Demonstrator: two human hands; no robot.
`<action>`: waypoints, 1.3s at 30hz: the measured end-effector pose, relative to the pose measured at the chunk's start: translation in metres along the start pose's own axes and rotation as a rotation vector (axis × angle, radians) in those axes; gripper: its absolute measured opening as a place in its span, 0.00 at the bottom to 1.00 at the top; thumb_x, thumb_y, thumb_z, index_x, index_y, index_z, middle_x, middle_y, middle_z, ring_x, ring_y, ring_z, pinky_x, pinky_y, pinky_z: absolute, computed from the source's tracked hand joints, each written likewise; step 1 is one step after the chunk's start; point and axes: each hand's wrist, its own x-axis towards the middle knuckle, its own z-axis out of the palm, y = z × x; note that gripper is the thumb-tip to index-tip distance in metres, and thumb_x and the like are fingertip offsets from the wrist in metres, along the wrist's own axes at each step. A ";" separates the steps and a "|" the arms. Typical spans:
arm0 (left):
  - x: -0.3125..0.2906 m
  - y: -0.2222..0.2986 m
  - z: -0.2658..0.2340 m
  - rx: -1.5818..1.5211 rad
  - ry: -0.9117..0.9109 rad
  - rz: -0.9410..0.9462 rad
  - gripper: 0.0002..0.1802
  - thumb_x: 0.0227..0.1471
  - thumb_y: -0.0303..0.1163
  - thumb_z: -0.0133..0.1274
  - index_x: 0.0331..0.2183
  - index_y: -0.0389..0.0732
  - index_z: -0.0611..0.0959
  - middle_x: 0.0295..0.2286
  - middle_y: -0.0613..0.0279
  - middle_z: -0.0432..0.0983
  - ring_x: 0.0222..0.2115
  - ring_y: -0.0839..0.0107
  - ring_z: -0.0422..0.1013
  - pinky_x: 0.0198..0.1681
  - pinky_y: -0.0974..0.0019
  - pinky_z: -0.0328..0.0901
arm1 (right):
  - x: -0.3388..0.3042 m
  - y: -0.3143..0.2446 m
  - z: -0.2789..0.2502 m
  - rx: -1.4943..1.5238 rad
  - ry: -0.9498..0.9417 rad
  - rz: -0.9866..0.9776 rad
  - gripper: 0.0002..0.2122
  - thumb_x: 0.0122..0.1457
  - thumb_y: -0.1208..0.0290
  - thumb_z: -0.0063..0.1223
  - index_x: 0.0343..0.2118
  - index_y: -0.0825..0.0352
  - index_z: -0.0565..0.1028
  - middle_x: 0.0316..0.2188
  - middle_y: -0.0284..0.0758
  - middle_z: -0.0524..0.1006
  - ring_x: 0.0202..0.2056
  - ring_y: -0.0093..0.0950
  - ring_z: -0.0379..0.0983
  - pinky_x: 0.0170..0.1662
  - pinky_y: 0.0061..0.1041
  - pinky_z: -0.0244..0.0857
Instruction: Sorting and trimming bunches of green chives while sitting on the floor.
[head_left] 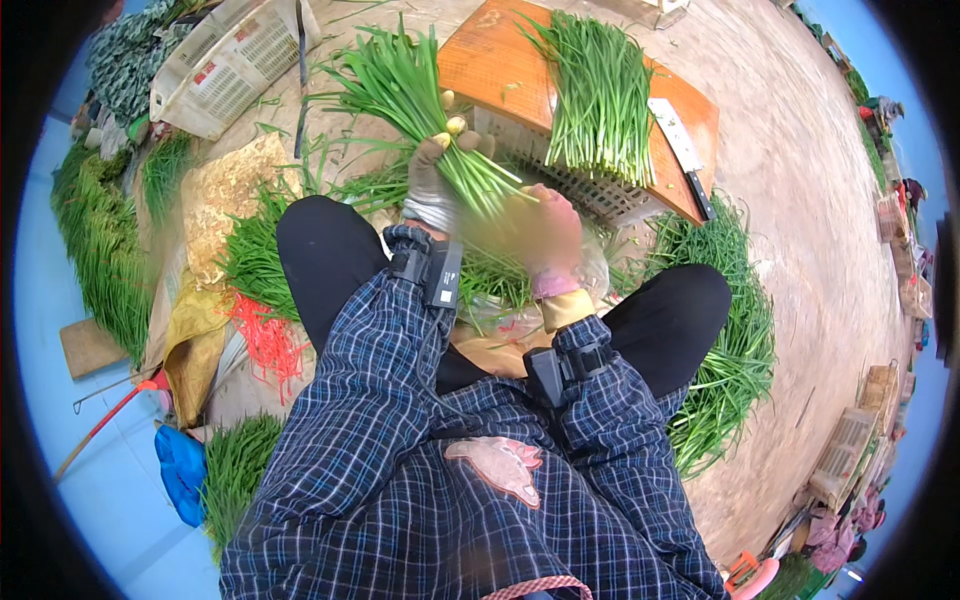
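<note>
My left hand, in a grey work glove with yellowish fingertips, is closed around a bunch of garlic chives. The leaves fan out away from me, and the pale stalk ends slant down to the right. Close to those ends is my right hand, in a pinkish glove. Motion blur smears its fingers, so its grip is unclear. Just beyond, a larger bundle of chives lies on an orange-brown wooden board. A cleaver with a black handle rests on the board beside that bundle.
Under the board stands a plastic crate. Loose chives pile up beyond my right knee, with more greens beyond the left. Red ties lie by my left thigh. A pale crate sits at the far left.
</note>
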 end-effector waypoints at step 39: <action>-0.001 0.001 0.008 0.118 -0.151 -0.059 0.33 0.45 0.24 0.54 0.54 0.41 0.63 0.32 0.66 0.67 0.31 0.72 0.68 0.50 0.55 0.64 | 0.001 -0.001 -0.022 0.279 -0.197 0.124 0.09 0.46 0.68 0.59 0.31 0.63 0.78 0.31 0.41 0.77 0.35 0.38 0.73 0.39 0.32 0.66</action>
